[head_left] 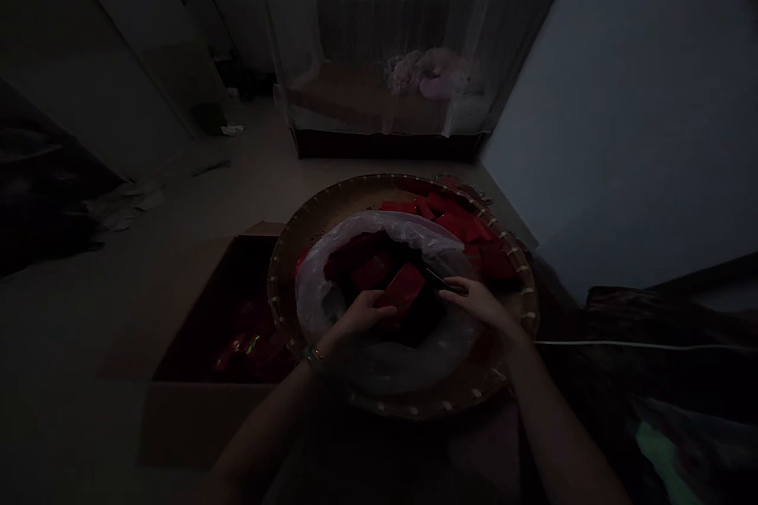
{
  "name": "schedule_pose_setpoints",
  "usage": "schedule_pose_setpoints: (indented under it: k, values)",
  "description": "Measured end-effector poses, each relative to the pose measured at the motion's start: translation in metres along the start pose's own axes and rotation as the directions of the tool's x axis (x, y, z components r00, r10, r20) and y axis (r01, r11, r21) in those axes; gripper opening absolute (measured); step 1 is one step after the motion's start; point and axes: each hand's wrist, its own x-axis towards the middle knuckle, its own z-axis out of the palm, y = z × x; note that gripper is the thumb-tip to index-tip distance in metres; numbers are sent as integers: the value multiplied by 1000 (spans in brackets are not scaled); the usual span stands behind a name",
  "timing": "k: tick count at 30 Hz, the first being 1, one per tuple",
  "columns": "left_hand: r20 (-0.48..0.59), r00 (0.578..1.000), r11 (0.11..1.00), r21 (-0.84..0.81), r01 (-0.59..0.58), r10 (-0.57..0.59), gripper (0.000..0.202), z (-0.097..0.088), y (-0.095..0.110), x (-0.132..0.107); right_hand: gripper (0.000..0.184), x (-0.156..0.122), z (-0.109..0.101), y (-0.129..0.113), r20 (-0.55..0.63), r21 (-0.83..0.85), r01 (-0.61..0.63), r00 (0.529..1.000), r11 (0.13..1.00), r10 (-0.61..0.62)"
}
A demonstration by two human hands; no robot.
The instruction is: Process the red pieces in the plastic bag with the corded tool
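In the dim head view, my left hand [362, 311] is closed on the near edge of a red box-like piece [406, 284], thumb and fingers along its side. My right hand [477, 301] is pinched around a thin dark tool [437, 278] that points toward this piece; its exact kind cannot be made out. Both hands are over the mouth of a translucent plastic bag [384, 369], which has more red pieces inside. The bag rests in a wide round woven bamboo tray [273, 286]. More red pieces [459, 225] lie on the tray's far right side, beside the bag.
Left of the tray stands an open cardboard box [195, 410] with shiny red things in it. A netted bed [343, 99] is beyond, and a pale wall [639, 110] rises on the right. A white cord [628, 345] stretches from the tray's right side. Dark cloth-like heaps lie at both sides.
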Motion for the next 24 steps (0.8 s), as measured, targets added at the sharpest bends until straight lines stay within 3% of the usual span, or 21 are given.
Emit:
schedule_pose_setpoints:
  k: [5, 9, 13, 17, 22, 24]
  values:
    - [29, 999, 1000, -3, 31, -31, 44, 1, 1, -1, 34, 1, 8, 1, -5, -104, 83, 996, 991, -84]
    - [102, 994, 999, 38, 34, -37, 43, 2, 5, -5, 44, 2, 14, -27, -87, -68, 200, 975, 977, -206]
    - [177, 984, 994, 110, -8, -11, 38, 2, 7, -10, 43, -1, 31, -57, -96, -261, 262, 951, 929, -295]
    - [185, 983, 992, 124, -12, -11, 33, 2, 10, -13, 47, -6, 45, -68, -167, -379, 285, 915, 880, -368]
    - [174, 984, 994, 111, 20, -40, 35, 2, 12, -12, 52, -5, 47, -65, -224, -301, 300, 900, 905, -373]
    - [173, 983, 995, 89, 50, -65, 38, 1, 13, -12, 56, -1, 43, -61, -262, -178, 261, 917, 949, -301]
